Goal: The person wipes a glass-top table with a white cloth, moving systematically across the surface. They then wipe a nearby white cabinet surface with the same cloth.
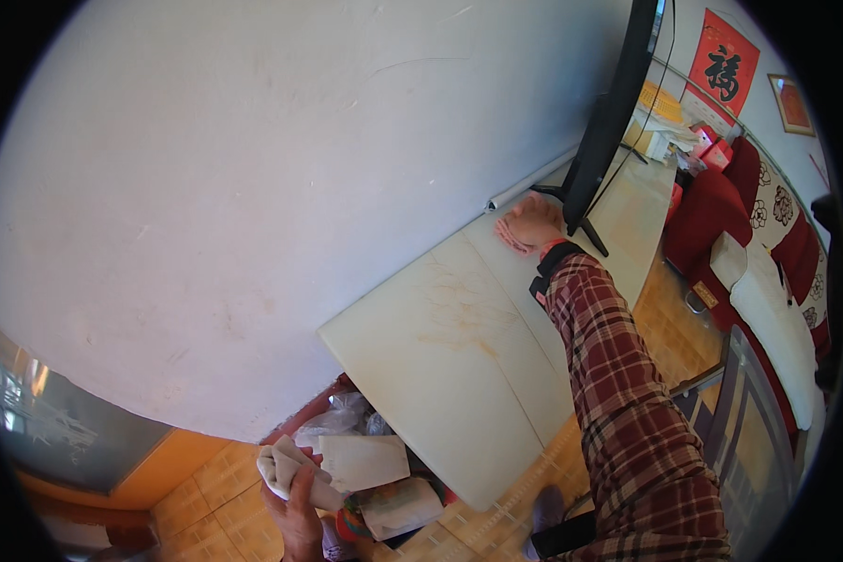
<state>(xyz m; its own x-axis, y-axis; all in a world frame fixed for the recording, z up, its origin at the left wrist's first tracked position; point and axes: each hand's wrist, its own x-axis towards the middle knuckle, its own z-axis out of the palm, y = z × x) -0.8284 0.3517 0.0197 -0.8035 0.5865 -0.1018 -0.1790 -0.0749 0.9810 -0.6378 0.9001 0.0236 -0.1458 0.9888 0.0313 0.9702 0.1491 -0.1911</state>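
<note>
My left hand (301, 513), low in the view, is closed around a folded off-white cloth (292, 465). My right hand (531, 223) reaches to the far side of a pale-topped cabinet (412, 365), beside the foot of a black television (609, 122). Its fingers are loosely bent and apart, with nothing visible in them. Just beyond that hand, a grey tube-like strip (525, 185) lies along the wall. Brownish smears (464, 314) mark the cabinet top.
Below the cabinet's left end are a clear plastic bag (342, 417) and pale boxes or packets (365, 461). A glass-topped table (749, 412) and a red sofa (721, 211) stand at right. A black cable (648, 117) hangs behind the television.
</note>
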